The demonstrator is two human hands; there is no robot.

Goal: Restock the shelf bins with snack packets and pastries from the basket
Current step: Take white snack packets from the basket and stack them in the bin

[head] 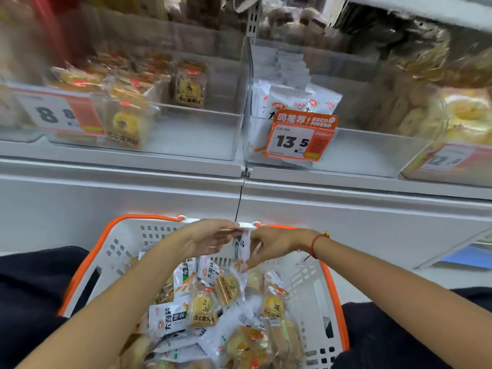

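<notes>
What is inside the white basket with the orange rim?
The basket holds a heap of white snack packets and clear-wrapped yellow pastries. Both hands, left and right, hold one white packet above it. The heap hides the bottom.

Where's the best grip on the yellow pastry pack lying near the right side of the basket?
Pinch the crimped top edge of the yellow pastry pack, coming from above. It lies roughly flat on the pile with its face up and nothing over it, so the flat seal probably gives fingers more purchase than the puffed middle. Both the left hand and right hand hold a white packet.
</notes>
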